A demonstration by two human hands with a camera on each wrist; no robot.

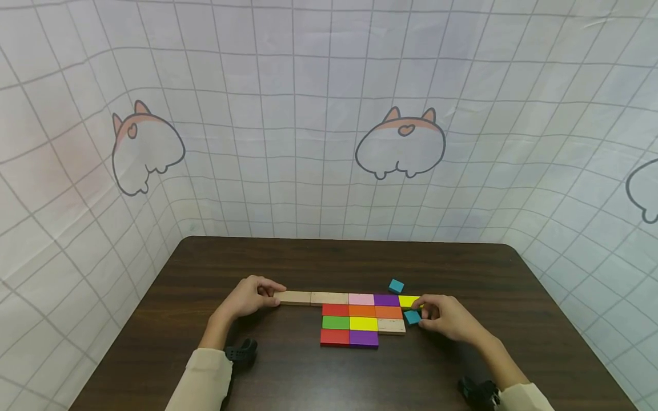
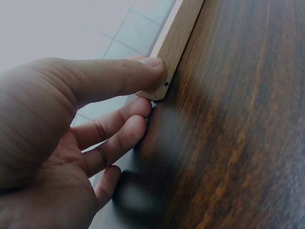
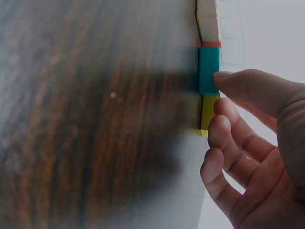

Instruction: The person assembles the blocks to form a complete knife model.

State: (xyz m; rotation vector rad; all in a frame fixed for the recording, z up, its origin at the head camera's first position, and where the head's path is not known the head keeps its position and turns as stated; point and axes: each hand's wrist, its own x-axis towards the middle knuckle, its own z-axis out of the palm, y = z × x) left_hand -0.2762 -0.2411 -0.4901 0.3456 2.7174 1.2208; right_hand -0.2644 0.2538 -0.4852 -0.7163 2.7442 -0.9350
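My left hand (image 1: 252,297) pinches the left end of a plain wooden block (image 1: 295,298), thumb against its front side in the left wrist view. That block begins a long row: another plain block (image 1: 329,298), a pink block (image 1: 361,299), a purple block (image 1: 386,300) and a yellow block (image 1: 408,301). At the row's right end, the index finger of my right hand (image 1: 447,317) touches the yellow block. The right thumb meets a small teal block (image 3: 209,70) lying slightly turned in front of it; the other right fingers bend loosely.
Below the row, red (image 1: 335,310), orange (image 1: 362,311), green (image 1: 335,323) and other colored blocks lie side by side in stepped rows. A second teal block (image 1: 396,286) sits behind the row. The dark wooden table (image 1: 288,377) ends at a white gridded curtain (image 1: 308,142).
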